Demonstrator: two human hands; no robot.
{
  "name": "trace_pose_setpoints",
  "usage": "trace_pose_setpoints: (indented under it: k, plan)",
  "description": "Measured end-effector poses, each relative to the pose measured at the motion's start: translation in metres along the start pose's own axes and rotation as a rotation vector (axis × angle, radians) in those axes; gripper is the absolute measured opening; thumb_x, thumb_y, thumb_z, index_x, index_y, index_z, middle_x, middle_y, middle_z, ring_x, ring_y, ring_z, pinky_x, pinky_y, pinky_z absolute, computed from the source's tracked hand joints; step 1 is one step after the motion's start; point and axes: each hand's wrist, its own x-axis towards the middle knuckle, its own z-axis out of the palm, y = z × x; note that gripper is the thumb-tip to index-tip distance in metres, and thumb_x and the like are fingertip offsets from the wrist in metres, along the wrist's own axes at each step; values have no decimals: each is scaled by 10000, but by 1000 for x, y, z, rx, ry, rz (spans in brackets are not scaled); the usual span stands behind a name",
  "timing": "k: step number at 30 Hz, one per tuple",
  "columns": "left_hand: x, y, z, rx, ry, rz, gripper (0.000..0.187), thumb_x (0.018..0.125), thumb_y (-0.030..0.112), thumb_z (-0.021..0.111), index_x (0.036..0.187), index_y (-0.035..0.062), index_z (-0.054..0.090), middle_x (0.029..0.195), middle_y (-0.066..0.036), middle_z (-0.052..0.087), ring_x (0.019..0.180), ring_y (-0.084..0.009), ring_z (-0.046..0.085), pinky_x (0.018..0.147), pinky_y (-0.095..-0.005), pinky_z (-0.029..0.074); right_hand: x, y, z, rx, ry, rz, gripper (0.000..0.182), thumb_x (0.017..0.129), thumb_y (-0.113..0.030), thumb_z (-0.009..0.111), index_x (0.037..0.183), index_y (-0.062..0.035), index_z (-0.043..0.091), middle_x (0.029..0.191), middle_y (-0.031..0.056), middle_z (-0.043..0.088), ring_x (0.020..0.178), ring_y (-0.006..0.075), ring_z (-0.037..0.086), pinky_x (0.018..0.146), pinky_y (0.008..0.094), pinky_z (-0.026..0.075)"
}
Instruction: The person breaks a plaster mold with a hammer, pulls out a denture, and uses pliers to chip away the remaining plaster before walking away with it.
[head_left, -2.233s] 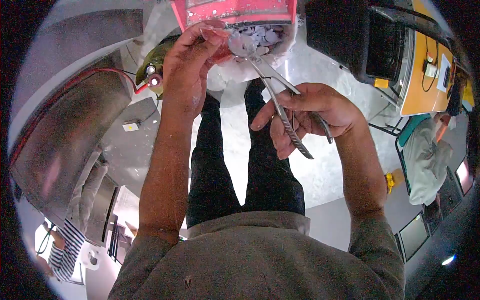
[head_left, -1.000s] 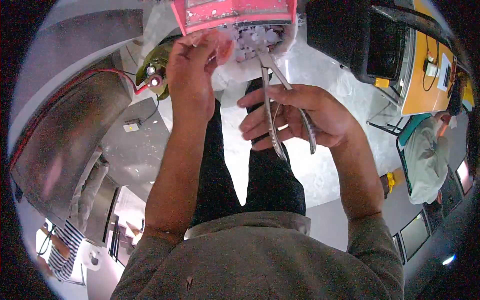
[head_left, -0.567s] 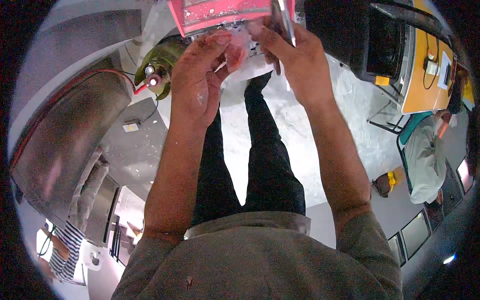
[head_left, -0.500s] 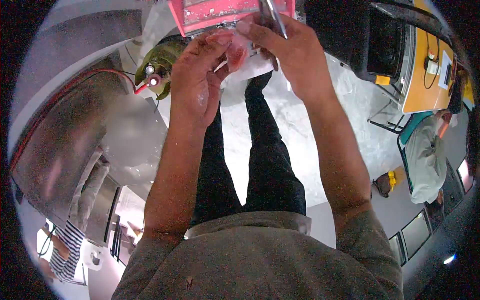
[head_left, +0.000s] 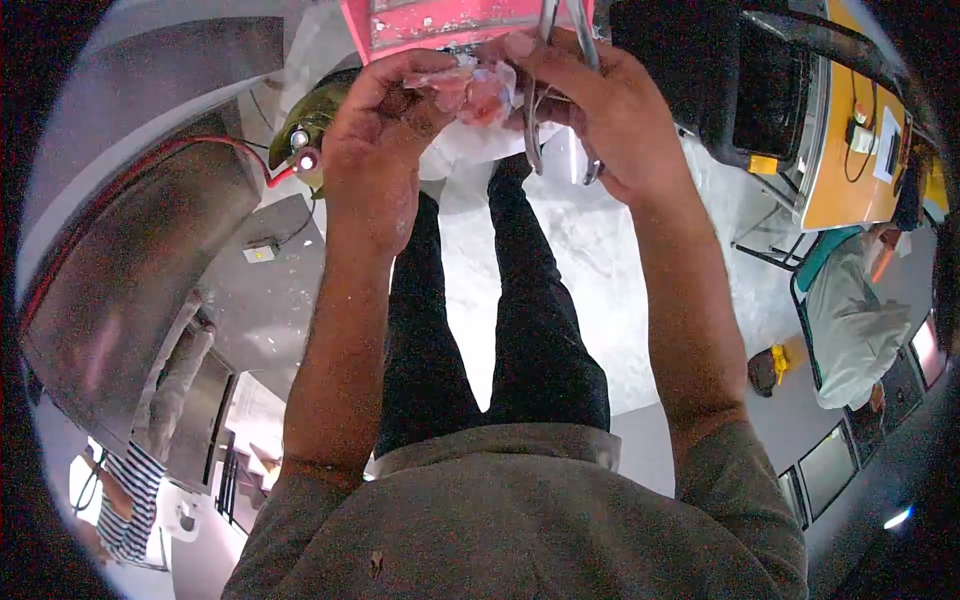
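Observation:
Between the fingertips of my left hand (head_left: 375,140) is a crumpled, translucent pinkish piece (head_left: 485,97) with whitish, ragged edges. Its exact kind cannot be made out. My right hand (head_left: 625,115) is closed around a shiny metal two-legged tool (head_left: 533,135), like tongs or pliers, whose legs stand apart and point down past the palm. The right fingertips come right up to the pinkish piece. Just beyond both hands is a pink tray-like frame (head_left: 440,15) with chipped, flecked surfaces.
A green rounded tank (head_left: 325,120) with a red hose (head_left: 225,140) stands at left, near a metal panel (head_left: 140,270). To the right are a black chair (head_left: 775,90) and an orange-topped table (head_left: 850,150). People appear at both lower sides.
The metal tool has swung so both legs now show below my right fingers. My left hand has shifted slightly left, and the pinkish piece has been turned and lies more level.

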Motion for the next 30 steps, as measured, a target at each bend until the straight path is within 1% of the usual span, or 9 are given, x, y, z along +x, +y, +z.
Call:
trace_pose_setpoints:
  k: [8, 10, 13, 17, 20, 21, 23, 25, 30]
  plan:
    - [0, 7, 8, 30, 66, -34, 245, 867, 93, 662, 1090, 2, 615, 1016, -80, 662, 939, -140, 621, 839, -284, 503, -3, -7, -3, -296, -115, -143, 265, 874, -175, 659, 1068, 5, 659, 894, 79, 684, 767, 138, 648, 699, 266, 506]
    - [0, 11, 10, 53, 71, -28, 247, 866, 98, 665, 1088, 3, 615, 1011, -77, 662, 931, -138, 620, 831, -280, 503, 0, 4, -5, -336, 19, -123, 254, 865, -259, 660, 952, -24, 700, 760, 58, 691, 709, 126, 648, 669, 288, 508]
    - [0, 11, 9, 99, 90, 0, 248, 865, 103, 669, 1086, 5, 613, 1002, -71, 662, 915, -134, 618, 821, -273, 503, 8, 17, -8, -236, 149, -190, 245, 861, -254, 661, 942, -26, 700, 750, 73, 690, 681, 136, 652, 668, 288, 510]
    - [2, 8, 5, 220, 94, 81, 255, 861, 95, 670, 1092, 8, 606, 996, -68, 659, 902, -130, 615, 816, -265, 499, 4, 8, -9, -99, 56, -154, 247, 856, -247, 667, 917, -9, 689, 744, 78, 688, 674, 150, 657, 664, 286, 511]
    - [1, 12, 8, 318, 91, 117, 246, 867, 89, 656, 1095, 14, 604, 995, -70, 656, 894, -138, 619, 818, -283, 502, 2, 4, -6, -468, -13, -163, 213, 890, -182, 649, 1010, -6, 653, 815, 50, 652, 721, 122, 617, 696, 270, 522]
    - [3, 10, 7, 319, 90, 119, 246, 867, 89, 656, 1095, 14, 604, 995, -70, 656, 894, -138, 619, 818, -283, 502, 3, 5, -5, -236, -6, -78, 203, 889, -161, 643, 1024, -9, 650, 820, 50, 646, 711, 128, 612, 697, 278, 524]
    - [7, 4, 1, -203, -7, -55, 233, 879, 84, 633, 1101, 20, 601, 1004, -78, 655, 899, -153, 628, 830, -322, 511, 4, 8, -2, 1, -3, 6, 197, 887, -139, 636, 1037, -13, 646, 825, 49, 640, 701, 133, 607, 697, 286, 525]
    - [11, 1, -10, -318, -57, -83, 241, 904, 82, 597, 1133, 9, 580, 1030, -91, 647, 940, -172, 626, 868, -340, 512, 4, 9, -3, 437, 21, 105, 280, 900, -173, 615, 1131, -14, 612, 872, 58, 643, 735, 139, 610, 712, 304, 518]
    - [7, 6, -3, -343, -55, -25, 249, 930, 84, 552, 1163, -7, 553, 1060, -113, 635, 1008, -205, 620, 941, -375, 500, -11, -3, -11, 389, -7, 229, 295, 908, -248, 617, 1101, -26, 595, 871, 72, 648, 781, 176, 639, 688, 337, 535]
